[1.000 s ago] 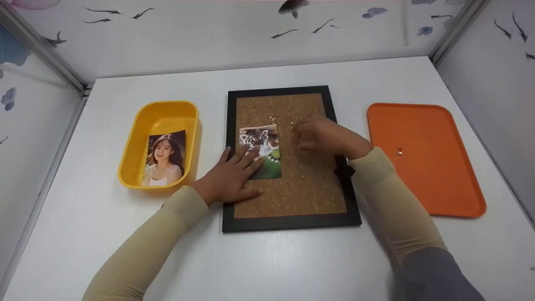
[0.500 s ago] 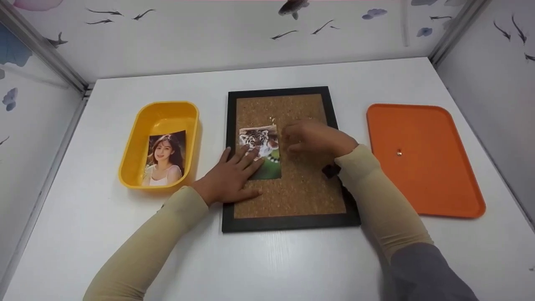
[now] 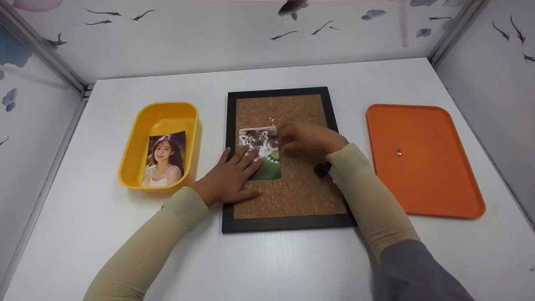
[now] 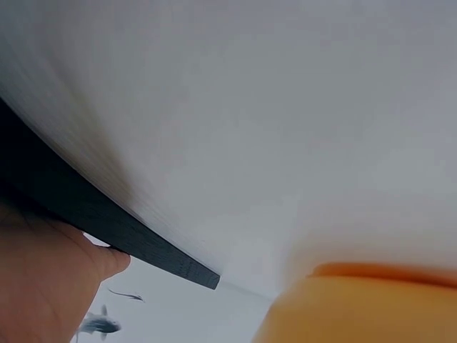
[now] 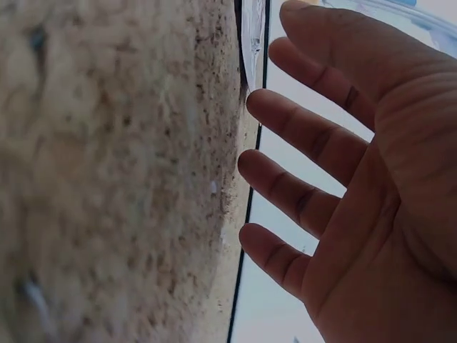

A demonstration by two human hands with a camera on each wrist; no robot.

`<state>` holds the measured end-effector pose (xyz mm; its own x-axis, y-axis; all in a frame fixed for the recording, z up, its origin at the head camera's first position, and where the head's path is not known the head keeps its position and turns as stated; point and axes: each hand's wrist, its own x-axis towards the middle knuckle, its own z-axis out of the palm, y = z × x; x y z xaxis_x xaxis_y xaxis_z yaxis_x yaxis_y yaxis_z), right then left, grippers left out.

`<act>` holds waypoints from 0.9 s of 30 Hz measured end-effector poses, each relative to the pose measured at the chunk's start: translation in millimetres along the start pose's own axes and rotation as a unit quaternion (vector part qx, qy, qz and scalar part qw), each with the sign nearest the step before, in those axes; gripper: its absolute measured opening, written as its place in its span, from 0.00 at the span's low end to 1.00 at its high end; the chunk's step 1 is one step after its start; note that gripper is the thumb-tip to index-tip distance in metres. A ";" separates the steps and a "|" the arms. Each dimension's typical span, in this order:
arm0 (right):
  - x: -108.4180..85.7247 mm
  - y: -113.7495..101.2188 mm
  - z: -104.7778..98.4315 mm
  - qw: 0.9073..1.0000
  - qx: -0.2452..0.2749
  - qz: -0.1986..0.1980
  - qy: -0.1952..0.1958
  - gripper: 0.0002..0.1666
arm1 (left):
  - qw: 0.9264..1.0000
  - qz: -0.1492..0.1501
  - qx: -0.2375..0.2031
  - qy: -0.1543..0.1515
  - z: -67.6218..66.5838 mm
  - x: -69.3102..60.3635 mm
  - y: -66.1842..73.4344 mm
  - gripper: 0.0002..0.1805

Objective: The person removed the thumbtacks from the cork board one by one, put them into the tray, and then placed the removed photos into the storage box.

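My left hand [image 3: 228, 179] lies flat with fingers spread across the lower left of a tiger photo [image 3: 271, 169] on the black-framed cork board [image 3: 299, 200]. Its palm crosses the board's left edge. In the left wrist view, part of that hand [image 4: 50, 279] shows beside the black frame [image 4: 128, 225]. My right hand [image 3: 309, 138] is at the photo's upper right edge, fingers bent and fingertips close to the cork. From the right wrist view, the right hand's [image 5: 357, 171] thumb and fingers look apart, with nothing visible between them. Small pale specks, perhaps pins, dot the cork above the photo.
A yellow bin [image 3: 194, 121] at the left holds a portrait photo [image 3: 165, 159]. To the right lies an orange tray [image 3: 430, 184] with one small shiny object [image 3: 398, 154] on it. Printed white panels [image 3: 209, 42] stand behind and along both sides of the white table [image 3: 267, 267].
My right hand has moved left over the cork, from the board's right part to the tiger photo's upper right edge. The left hand stays where it was.
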<state>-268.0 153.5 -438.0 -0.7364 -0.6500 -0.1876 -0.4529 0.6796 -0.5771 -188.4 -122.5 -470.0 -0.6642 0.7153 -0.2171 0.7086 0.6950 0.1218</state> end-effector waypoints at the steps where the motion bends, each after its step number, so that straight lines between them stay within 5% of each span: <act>1: -0.2 0.6 0.3 1.000 0.010 0.007 0.000 0.07 | 1.000 0.000 0.000 0.000 -0.2 0.0 0.1 0.49; 10: 3.7 4.7 -4.9 0.999 0.041 0.018 0.016 0.07 | 1.000 -0.005 0.011 -0.006 -2.1 0.6 -0.1 0.49; 27: 8.8 4.7 -1.0 1.000 -0.019 0.007 0.008 0.12 | 1.000 -0.007 0.009 -0.014 -1.8 -0.2 0.9 0.49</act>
<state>-277.1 151.3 -441.5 -0.7505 -0.6354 -0.1819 -0.4619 0.7011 -0.5433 -188.1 -121.9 -468.1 -0.6674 0.7027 -0.2465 0.7034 0.7036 0.1012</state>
